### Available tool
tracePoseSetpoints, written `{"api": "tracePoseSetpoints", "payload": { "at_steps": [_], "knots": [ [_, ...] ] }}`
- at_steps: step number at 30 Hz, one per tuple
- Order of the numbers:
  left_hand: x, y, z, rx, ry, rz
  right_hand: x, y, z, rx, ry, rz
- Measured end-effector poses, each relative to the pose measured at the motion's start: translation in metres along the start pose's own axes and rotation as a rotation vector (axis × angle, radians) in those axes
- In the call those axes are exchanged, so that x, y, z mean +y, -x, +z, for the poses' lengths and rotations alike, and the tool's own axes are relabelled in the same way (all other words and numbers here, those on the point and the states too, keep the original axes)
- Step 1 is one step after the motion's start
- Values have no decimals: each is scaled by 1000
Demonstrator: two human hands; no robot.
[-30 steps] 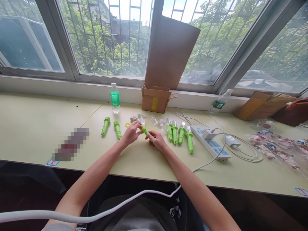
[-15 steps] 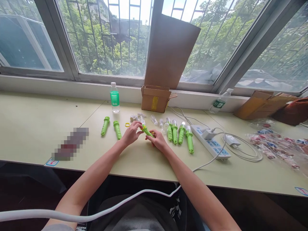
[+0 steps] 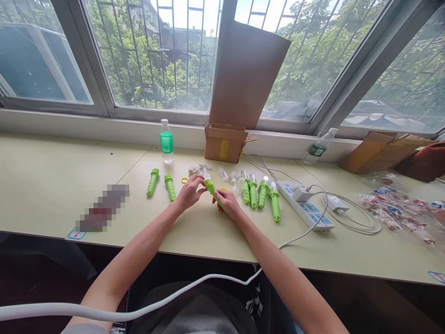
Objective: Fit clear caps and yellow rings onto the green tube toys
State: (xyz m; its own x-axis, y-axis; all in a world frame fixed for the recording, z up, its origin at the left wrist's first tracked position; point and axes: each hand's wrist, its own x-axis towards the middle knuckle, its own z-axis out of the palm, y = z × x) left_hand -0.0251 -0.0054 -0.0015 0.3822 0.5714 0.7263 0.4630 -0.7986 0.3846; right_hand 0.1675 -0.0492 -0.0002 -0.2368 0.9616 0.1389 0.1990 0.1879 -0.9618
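Observation:
A green ribbed flashlight-like handle [image 3: 211, 187] is held tilted between both hands, a yellow ring round its upper collar. My left hand [image 3: 189, 192] pinches that upper end with closed fingertips. Lower down, the fingers of my right hand [image 3: 227, 202] wrap the handle's body, hiding part of it. Just beyond my left hand lies a loose yellow ring [image 3: 184, 180]; a second yellow ring [image 3: 223, 189] shows partly behind my right hand. Two green handles without clear tops, one farther left [image 3: 152, 183] and one nearer [image 3: 169, 188], lie left of my hands.
Several green handles with clear tops [image 3: 263, 192] lie to the right, beside a white power strip [image 3: 306, 208] with cables. Small clear parts [image 3: 223, 174] lie behind my hands. A cardboard box [image 3: 224, 144] and water bottle [image 3: 166, 143] stand by the window. A white cable [image 3: 194, 281] crosses before me.
My right hand has shifted slightly along the handle toward its lower end, and the handle is turned a little more upright. My left hand stays at the ringed end.

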Motion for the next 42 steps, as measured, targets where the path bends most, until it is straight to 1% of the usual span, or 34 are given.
{"api": "tracePoseSetpoints", "payload": {
  "at_steps": [7, 11, 14, 17, 21, 25, 27, 29, 37, 42],
  "knots": [
    [7, 0, 3, 39, -35, 35, -2, 1, 1, 31, -45, 27],
    [8, 0, 3, 47, -16, 6, 0, 0, 1, 24, -46, 12],
    [7, 0, 3, 59, -3, 0, 3, -1, 2, 52, -18, 0],
    [6, 1, 4, 78, 6, 3, 5, 0, 3, 105, 39, -28],
    [7, 1, 5, 120, 3, -5, 6, 2, 6, 136, 148, -77],
    [11, 1, 5, 152, -13, 4, 3, 5, 10, 226, 310, -163],
    [13, 1, 5, 150, -21, 10, 0, 7, 12, 270, 400, -181],
    [15, 1, 5, 146, -26, 12, -2, 8, 13, 288, 471, -184],
    [20, 1, 5, 97, -29, 20, 2, 7, 14, 270, 538, -150],
    [18, 2, 5, 78, 1, -10, 4, 6, 15, 233, 596, -216]
  ]
}}
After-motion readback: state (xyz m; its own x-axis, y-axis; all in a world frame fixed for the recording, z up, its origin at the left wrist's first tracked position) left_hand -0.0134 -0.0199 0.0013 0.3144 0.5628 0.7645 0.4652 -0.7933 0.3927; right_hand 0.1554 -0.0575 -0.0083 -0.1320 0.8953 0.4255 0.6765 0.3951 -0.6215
